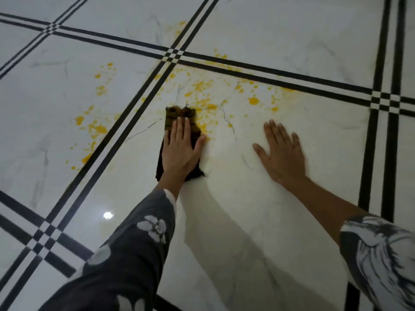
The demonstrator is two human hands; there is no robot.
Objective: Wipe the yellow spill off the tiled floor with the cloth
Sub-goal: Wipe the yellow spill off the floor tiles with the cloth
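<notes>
A dark brown cloth [179,114] lies flat on the white tiled floor [247,198], its far end stained yellowish. My left hand [180,151] presses down on it with straight fingers. Yellow spill [253,101] is spattered in drops and blotches beyond the cloth, across the tile ahead and onto the tile to the left, where larger patches [97,129] sit. My right hand [283,153] rests flat on the floor, palm down, fingers spread, to the right of the cloth and apart from it. The tile just in front of my hands shows a faint yellowish smear.
Black double stripes [139,102] run between the white marble tiles, crossing at a junction [173,55] beyond the spill. A light reflection [108,215] glints on the glossy floor at the lower left. Patterned dark sleeves cover both my forearms.
</notes>
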